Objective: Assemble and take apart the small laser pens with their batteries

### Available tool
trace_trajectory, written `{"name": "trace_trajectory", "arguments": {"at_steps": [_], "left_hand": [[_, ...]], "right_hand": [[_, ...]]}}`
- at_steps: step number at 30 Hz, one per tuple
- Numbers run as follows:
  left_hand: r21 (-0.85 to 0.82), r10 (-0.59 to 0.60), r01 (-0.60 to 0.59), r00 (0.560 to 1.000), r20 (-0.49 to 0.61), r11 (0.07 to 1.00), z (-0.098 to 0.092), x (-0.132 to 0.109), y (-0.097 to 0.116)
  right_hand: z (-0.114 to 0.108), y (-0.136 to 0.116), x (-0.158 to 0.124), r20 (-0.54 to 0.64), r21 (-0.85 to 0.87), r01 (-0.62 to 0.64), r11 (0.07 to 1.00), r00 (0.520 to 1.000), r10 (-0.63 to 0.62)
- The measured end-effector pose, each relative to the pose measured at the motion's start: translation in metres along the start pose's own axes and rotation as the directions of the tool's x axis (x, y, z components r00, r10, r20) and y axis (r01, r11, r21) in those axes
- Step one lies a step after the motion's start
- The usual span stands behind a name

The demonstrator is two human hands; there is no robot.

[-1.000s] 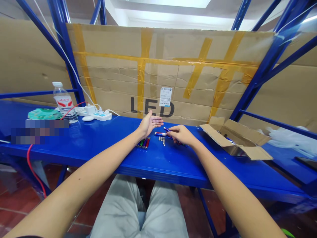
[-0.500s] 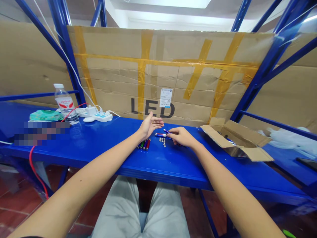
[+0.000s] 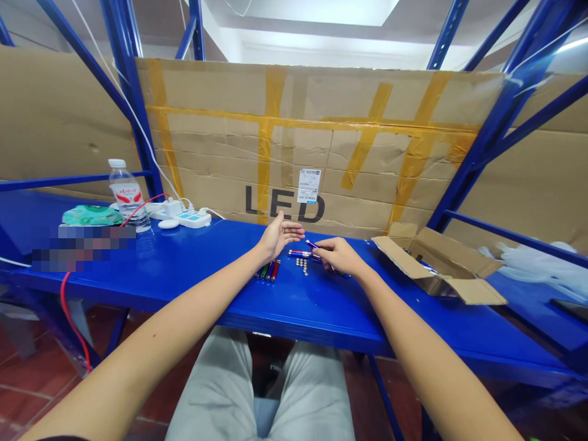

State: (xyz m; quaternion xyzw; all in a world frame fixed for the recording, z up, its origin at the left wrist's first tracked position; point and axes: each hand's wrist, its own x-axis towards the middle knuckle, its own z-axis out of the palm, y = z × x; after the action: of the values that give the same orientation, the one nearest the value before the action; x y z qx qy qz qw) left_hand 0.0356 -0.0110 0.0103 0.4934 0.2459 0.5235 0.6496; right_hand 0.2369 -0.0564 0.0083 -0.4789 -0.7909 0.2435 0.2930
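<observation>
My left hand (image 3: 278,237) is held above the table, palm turned to the right, fingers stretched out and nothing visible in it. Between the fingers of my right hand (image 3: 337,254) is a slim blue metal tube (image 3: 310,244), its free end pointing up and left toward my left hand. A blue tube with a silver end (image 3: 298,253) lies just below it on the table. Small silver button cells (image 3: 302,263) are laid out in short rows in front. Several green, blue and red tubes (image 3: 268,270) lie side by side near my left wrist. More pieces are partly hidden under my right hand.
An open cardboard box (image 3: 438,269) with items inside stands at the right. On the left are a water bottle (image 3: 129,199), a green packet (image 3: 92,214) and a white power strip (image 3: 193,218). A large cardboard sheet (image 3: 220,153) walls the back of the blue table (image 3: 193,257).
The camera view has shifted slightly, so the scene sits a little lower. Both hands keep nearly the same pose, and the blue tube stays in my right hand.
</observation>
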Motion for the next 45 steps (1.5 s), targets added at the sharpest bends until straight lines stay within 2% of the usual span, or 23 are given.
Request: {"name": "trace_trajectory", "arguments": {"at_steps": [7, 13, 17, 40, 42, 45], "left_hand": [[0.011, 0.019, -0.019, 1.000, 0.004, 1.000, -0.002, 0.002, -0.002], [0.036, -0.008, 0.009, 1.000, -0.011, 0.999, 0.000, 0.003, -0.002], [0.059, -0.022, 0.023, 1.000, -0.011, 0.998, 0.001, 0.003, -0.002], [0.061, 0.015, -0.016, 1.000, 0.013, 0.998, -0.002, 0.006, -0.001], [0.067, 0.012, -0.013, 1.000, 0.013, 0.998, -0.003, 0.006, -0.001], [0.076, 0.016, -0.017, 1.000, 0.015, 0.997, -0.004, 0.007, -0.002]], "right_hand": [[-0.001, 0.000, -0.001, -0.020, 0.010, 0.001, 1.000, 1.000, -0.001], [-0.001, -0.007, -0.003, 0.010, -0.012, -0.018, 1.000, 1.000, 0.018], [0.000, -0.008, -0.004, 0.002, -0.013, 0.015, 1.000, 1.000, -0.015], [-0.001, -0.007, -0.005, -0.024, -0.004, -0.022, 1.000, 0.999, 0.022], [-0.002, -0.003, -0.003, -0.039, -0.027, -0.006, 1.000, 0.999, 0.005], [-0.002, 0.002, 0.001, -0.126, -0.113, 0.055, 0.992, 0.990, -0.069]]}}
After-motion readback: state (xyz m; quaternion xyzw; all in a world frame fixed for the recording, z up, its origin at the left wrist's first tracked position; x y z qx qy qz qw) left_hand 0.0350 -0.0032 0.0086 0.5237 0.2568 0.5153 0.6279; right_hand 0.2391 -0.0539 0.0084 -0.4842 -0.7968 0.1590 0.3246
